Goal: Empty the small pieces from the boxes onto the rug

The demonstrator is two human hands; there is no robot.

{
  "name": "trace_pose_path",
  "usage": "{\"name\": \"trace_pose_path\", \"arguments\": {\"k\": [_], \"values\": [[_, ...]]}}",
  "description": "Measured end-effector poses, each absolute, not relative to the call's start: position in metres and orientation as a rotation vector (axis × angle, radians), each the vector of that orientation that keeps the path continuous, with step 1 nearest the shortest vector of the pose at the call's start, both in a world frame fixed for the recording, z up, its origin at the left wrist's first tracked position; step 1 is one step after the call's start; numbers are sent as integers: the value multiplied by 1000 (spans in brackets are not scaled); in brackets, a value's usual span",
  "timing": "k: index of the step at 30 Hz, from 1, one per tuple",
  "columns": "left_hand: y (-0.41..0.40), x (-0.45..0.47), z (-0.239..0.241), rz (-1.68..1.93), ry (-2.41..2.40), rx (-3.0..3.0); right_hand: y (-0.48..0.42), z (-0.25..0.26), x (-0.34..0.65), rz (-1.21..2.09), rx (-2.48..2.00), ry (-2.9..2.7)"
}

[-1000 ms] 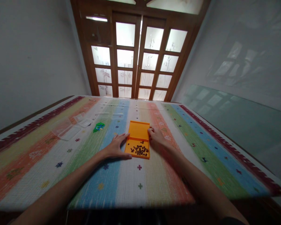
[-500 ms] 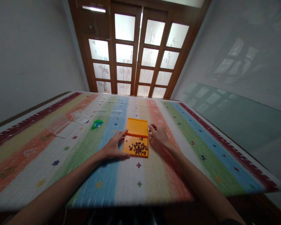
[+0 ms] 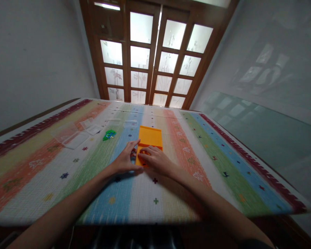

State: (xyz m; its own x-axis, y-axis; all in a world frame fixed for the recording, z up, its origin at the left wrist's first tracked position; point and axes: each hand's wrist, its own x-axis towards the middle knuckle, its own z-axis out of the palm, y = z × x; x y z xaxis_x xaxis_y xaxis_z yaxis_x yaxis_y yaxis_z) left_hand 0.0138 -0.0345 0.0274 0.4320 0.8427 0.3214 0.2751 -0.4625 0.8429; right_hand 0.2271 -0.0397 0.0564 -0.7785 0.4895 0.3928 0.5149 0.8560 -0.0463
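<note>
Fingers of right hand [image 3: 157, 159] spread flat, palm down over near half of orange box [image 3: 149, 137], gripping nothing. Left hand [image 3: 124, 160] open too, flat on cloth, fingertips touching box's left edge. Box sits mid-table on striped woven tablecloth [image 3: 67, 180], w/ small cross motifs. Clear plastic trays [image 3: 76, 140] & green bits [image 3: 109, 134] far left. Room: grey walls, wood door w/ frosted glass panes [image 3: 155, 52].
</note>
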Motion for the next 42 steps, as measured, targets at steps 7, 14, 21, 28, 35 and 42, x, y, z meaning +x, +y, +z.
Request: {"name": "trace_pose_path", "arguments": {"k": [7,14,21,28,35,42], "values": [[-27,2,32,972,978,1959,-45,52,265,-5,-727,-2569],[-31,-1,39,994,1008,1986,-42,47,275,-1,-808,-2434],[-35,-1,37,1061,989,1990,-49,44,244,-24,-912,-2484],[-31,-8,38,1111,1029,1982,-48,48,217,-131,-819,-2575],[-28,-46,39,1262,1154,2022,-42,50,220,-188,-845,-2464],[-25,-107,49,1470,1489,2135,-43,34,262,-149,-955,-2445]]}}
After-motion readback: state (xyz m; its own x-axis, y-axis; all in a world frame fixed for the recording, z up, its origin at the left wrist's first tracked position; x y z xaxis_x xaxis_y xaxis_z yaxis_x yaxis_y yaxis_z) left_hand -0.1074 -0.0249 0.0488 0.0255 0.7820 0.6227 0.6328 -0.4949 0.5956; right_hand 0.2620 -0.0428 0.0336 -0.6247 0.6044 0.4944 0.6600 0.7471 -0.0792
